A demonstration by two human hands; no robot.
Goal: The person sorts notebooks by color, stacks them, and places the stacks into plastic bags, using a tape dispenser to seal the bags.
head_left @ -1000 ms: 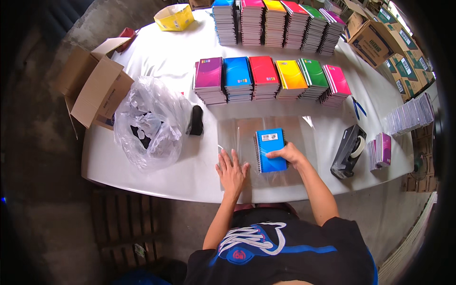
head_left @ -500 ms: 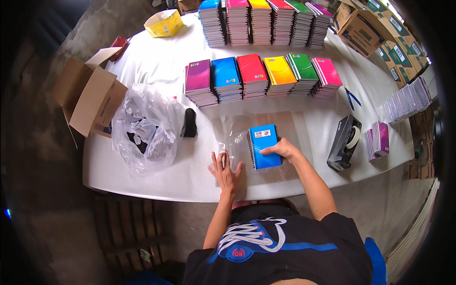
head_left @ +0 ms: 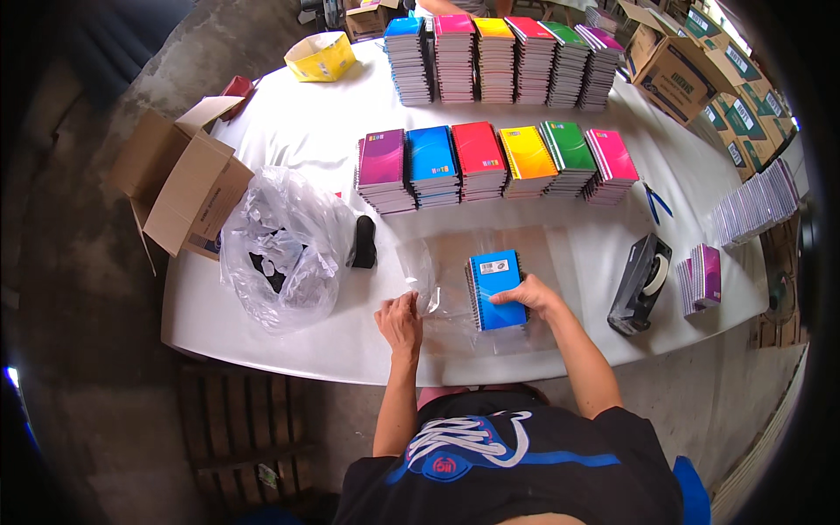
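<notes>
A blue spiral notebook (head_left: 497,313) with a white label near its top lies over flat clear plastic bags (head_left: 547,249) at the table's front. My right hand (head_left: 538,297) grips its right edge, thumb across the cover. To its left, my left hand (head_left: 401,324) is closed, fingertips pinching the raised edge of a clear plastic bag (head_left: 420,271). Beyond both hands stands a row of notebook stacks in several colours, among them a red stack (head_left: 477,149) and a yellow stack (head_left: 527,156).
A crumpled plastic bag (head_left: 284,262) and an open carton (head_left: 192,192) sit left, beside a black object (head_left: 364,242). Rightward are a tape dispenser (head_left: 639,284), blue-handled cutters (head_left: 656,203) and purple notebooks (head_left: 703,280). A yellow box (head_left: 321,59) and more stacks stand farther back.
My left hand has gone from spread fingers to a pinch on the plastic's edge. My right hand keeps its grip on the blue notebook. The whole view has shifted slightly.
</notes>
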